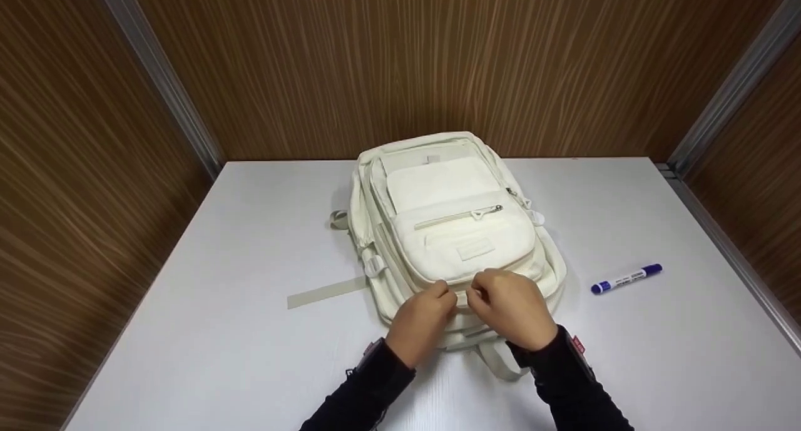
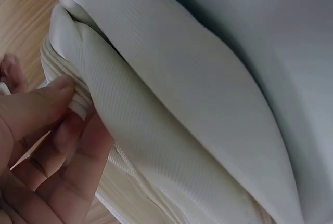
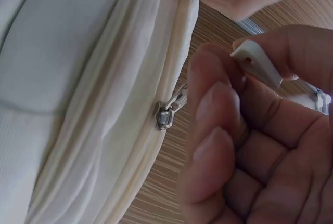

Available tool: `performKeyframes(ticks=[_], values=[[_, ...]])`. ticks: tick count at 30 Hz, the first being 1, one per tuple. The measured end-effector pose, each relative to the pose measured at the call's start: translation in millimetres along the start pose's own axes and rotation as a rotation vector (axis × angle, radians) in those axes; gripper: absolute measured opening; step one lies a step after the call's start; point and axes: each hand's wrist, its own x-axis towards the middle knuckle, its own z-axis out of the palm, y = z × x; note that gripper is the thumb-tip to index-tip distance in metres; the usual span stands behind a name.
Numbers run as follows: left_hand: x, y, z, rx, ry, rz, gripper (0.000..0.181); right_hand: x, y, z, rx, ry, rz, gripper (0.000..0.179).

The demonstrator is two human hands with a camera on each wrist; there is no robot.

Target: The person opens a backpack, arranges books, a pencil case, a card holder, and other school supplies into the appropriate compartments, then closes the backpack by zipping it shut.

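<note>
A cream backpack (image 1: pixel 450 184) lies front side up on the white table, its lower end toward me. At that end my left hand (image 1: pixel 420 323) pinches the zipper-lined fabric edge (image 2: pixel 66 73) between thumb and fingers. Just to its right, my right hand (image 1: pixel 514 306) grips a pale zipper pull (image 3: pixel 256 64) between thumb and curled index finger. The pull's metal slider (image 3: pixel 164 117) sits on the zipper track beside the fingers. In the head view both hands hide this stretch of zipper.
To the right of the bag lies a marker (image 1: pixel 626 279) with blue ends. One flat strap (image 1: pixel 328 292) stretches leftward over the table (image 1: pixel 250 356), and a webbing loop (image 1: pixel 500 359) pokes out near the right wrist. Wood-grain panels (image 1: pixel 400 68) enclose the back and sides.
</note>
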Motion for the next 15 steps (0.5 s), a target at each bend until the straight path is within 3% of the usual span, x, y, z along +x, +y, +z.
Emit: performKeyframes(ticks=[5, 8, 12, 15], values=[[2.4, 9.4, 5.3, -0.019, -0.020, -0.023, 0.010, -0.4, -4, 3, 0.044, -0.035, -0.012, 0.020], [3.0, 8.7, 5.6, -0.060, -0.029, -0.001, 0.013, -0.5, -2, 2, 0.061, -0.059, -0.003, 0.018], [1.5, -5.5, -3.9, -0.142, -0.037, 0.049, 0.007, -0.1, 4, -4, 0.093, -0.090, 0.019, 0.017], [-2.0, -26.4, -15.4, -0.171, 0.006, 0.020, 0.005, 1.1, 9, -11, 0.093, -0.082, 0.032, 0.017]])
